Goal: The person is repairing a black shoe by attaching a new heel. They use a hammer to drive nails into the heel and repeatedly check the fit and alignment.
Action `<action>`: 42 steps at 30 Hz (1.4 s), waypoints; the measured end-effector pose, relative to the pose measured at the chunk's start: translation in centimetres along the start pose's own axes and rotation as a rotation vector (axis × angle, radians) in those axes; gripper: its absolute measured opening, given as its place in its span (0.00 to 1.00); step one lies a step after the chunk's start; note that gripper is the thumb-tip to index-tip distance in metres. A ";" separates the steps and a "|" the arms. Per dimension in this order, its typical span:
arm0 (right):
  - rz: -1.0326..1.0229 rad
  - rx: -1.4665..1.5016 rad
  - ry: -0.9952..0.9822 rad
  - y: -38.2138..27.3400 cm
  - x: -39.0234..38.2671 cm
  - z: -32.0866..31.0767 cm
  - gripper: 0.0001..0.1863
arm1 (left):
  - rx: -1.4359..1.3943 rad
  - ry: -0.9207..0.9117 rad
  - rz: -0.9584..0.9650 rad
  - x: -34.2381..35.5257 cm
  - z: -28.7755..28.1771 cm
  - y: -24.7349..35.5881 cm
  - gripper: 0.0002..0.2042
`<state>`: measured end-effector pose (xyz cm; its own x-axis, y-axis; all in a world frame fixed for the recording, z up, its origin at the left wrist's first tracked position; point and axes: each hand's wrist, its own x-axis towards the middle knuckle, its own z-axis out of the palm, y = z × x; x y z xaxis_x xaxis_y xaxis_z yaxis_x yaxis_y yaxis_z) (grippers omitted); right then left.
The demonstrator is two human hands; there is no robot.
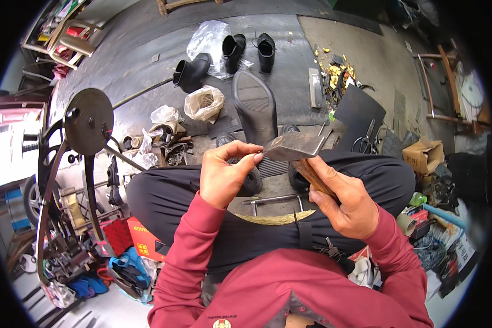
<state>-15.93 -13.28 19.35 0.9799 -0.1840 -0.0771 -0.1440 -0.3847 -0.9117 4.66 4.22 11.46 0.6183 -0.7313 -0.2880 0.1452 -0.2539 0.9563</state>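
My left hand (224, 172) is closed in a pinch, thumb against forefinger. Whatever sits between those fingertips is too small to name. My right hand (347, 199) grips the wooden handle of a hammer (295, 145). The hammer's broad metal head is tilted and its near end reaches my left fingertips. Just beyond both hands, a dark shoe (254, 101) is turned with its sole up and its toe pointing away from me. The hammer head stands in front of its heel end, and I cannot tell whether they touch.
Black boots (234, 53) and a clear plastic bag (209, 39) lie farther out. A machine's wheel (88, 123) rises at left, near an open white bag (204, 104). Scissors (364, 141) rest by a black sheet (359, 115) at right. A cardboard box (423, 154) stands beyond my right knee.
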 end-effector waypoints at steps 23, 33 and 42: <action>-0.128 -0.165 -0.047 -1.6 2.2 -0.7 0.37 | -0.029 0.003 -0.017 -0.2 0.3 -0.3 0.05; -0.069 -0.175 -0.105 -0.9 2.3 -0.8 0.38 | -0.035 0.017 -0.005 -0.2 0.3 -0.4 0.05; 0.184 -0.006 0.091 0.3 2.2 0.2 0.34 | -0.100 0.006 -0.040 -0.2 0.5 -0.4 0.07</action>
<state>-13.82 -13.59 18.79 0.9206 -0.3324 -0.2051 -0.3203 -0.3421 -0.8834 4.09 4.19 11.09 0.6150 -0.7181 -0.3257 0.2456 -0.2181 0.9445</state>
